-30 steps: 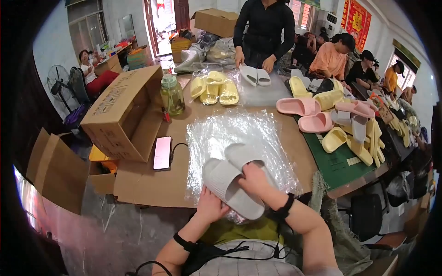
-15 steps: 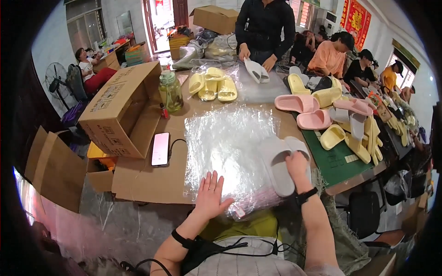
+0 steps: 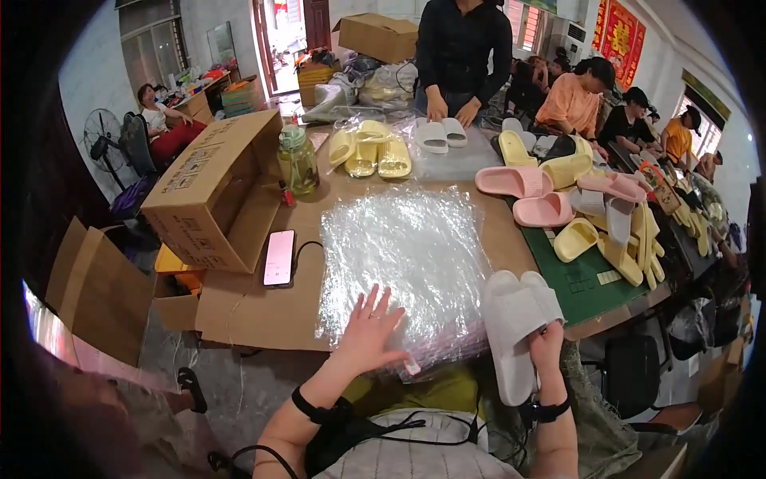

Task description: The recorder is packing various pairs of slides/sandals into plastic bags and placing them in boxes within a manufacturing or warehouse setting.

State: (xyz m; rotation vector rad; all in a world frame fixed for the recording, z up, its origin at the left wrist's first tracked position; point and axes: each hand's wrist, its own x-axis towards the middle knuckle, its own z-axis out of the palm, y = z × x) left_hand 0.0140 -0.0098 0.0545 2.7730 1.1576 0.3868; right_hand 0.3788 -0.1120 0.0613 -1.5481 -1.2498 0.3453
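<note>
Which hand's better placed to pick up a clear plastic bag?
Likely the left hand: empty, fingers spread over the clear plastic bags. The right hand is occupied with gray slippers.

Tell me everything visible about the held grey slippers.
The slippers are pale grey, moulded-looking, perhaps foam, each with a broad textured strap. The left one partly overlaps the other; both toes point forward. They are just right of the clear plastic. The right hand grips them near the right one's strap.
</note>
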